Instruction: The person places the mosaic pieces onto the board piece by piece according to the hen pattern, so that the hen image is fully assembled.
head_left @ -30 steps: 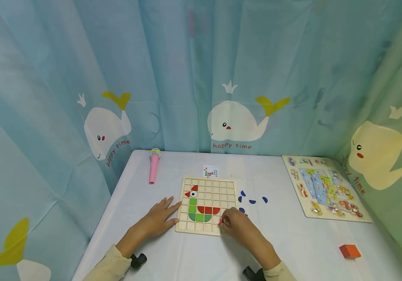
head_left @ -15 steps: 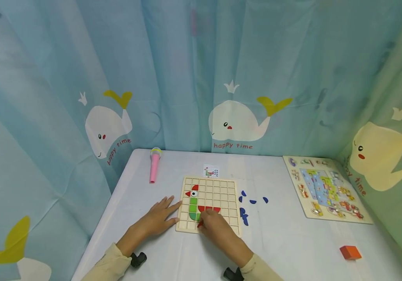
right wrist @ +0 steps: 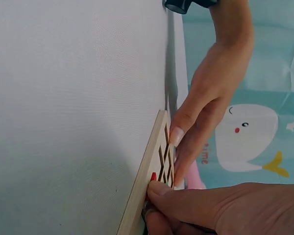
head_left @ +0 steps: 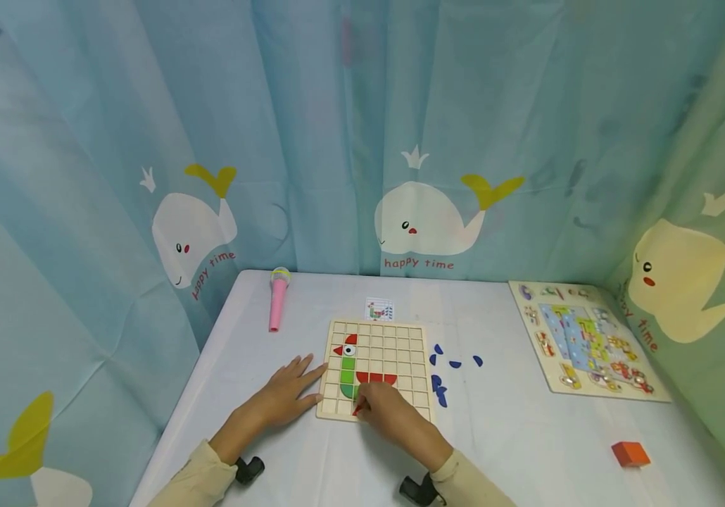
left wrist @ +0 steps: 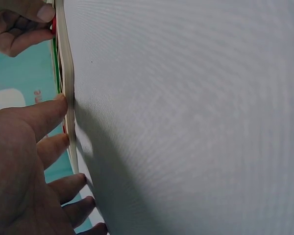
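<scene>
The white table (head_left: 514, 451) bears a grid board (head_left: 375, 345), blue pieces (head_left: 455, 364), an orange block (head_left: 630, 453).

Head high, wrists tabletop-close (board (head_left: 375, 370) shared)

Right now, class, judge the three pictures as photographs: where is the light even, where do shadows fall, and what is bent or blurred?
Head view: soft, even light, no glare; wide-angle lens bows the curtain and table. Left wrist view: the left hand, very close, looks soft, and a dim shadow runs along the wooden board. Right wrist view: scene tilted sideways, the right hand near and slightly blurred over a red piece.
</scene>
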A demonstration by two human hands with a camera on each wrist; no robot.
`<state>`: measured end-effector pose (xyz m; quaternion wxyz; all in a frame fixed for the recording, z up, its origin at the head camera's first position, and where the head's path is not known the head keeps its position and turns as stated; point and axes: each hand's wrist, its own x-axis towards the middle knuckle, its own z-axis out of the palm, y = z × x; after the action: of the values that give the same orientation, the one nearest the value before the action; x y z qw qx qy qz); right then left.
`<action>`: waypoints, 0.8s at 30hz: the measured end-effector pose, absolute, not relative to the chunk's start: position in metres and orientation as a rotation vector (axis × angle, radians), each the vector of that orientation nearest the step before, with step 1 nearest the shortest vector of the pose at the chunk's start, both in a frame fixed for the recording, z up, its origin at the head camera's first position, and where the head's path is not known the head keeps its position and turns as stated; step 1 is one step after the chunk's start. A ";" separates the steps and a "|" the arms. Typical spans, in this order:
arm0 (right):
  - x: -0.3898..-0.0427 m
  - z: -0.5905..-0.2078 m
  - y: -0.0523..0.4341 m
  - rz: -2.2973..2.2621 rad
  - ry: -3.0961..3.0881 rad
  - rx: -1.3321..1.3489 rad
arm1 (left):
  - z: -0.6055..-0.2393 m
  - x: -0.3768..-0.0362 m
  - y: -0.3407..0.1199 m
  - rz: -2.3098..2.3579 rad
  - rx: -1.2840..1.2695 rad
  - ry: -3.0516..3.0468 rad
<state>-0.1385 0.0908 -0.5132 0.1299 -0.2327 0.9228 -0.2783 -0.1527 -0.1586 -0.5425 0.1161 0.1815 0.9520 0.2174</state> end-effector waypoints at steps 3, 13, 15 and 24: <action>-0.139 -0.513 0.092 -0.832 2.665 -0.696 | -0.542 -0.152 -0.159 0.646 0.532 2.786; -0.139 -0.513 0.089 -0.793 2.727 -0.736 | -0.544 -0.153 -0.159 0.650 0.541 2.797; -0.139 -0.514 0.088 -0.749 2.769 -0.754 | -0.544 -0.153 -0.159 0.646 0.542 2.799; -0.134 -0.517 0.089 -0.657 2.913 -0.895 | -0.544 -0.153 -0.159 0.648 0.538 2.793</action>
<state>-0.1339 0.0891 -0.5169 0.0123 -0.2872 0.9343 -0.2106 -0.1527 -0.1589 -0.5442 0.1118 0.1832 0.9514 0.2208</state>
